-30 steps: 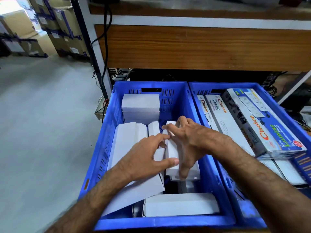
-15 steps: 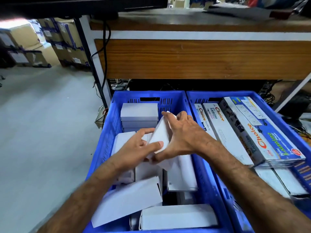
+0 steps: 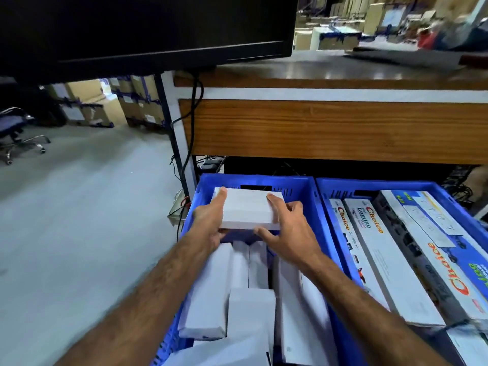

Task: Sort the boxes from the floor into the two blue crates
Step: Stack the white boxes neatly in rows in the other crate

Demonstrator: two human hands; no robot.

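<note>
Now both hands, left hand [image 3: 211, 223] and right hand [image 3: 289, 231], apparently gripping far white box [image 3: 248, 210], upright box released.

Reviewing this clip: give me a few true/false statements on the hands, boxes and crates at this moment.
1. Both hands hold one white box at the far end of the left crate. True.
2. The right crate holds only plain white boxes. False: it holds printed "Choice" boxes.
3. The left hand is empty. False: it grips the box's left side.
4. The right hand touches the box's right side. True.
</note>
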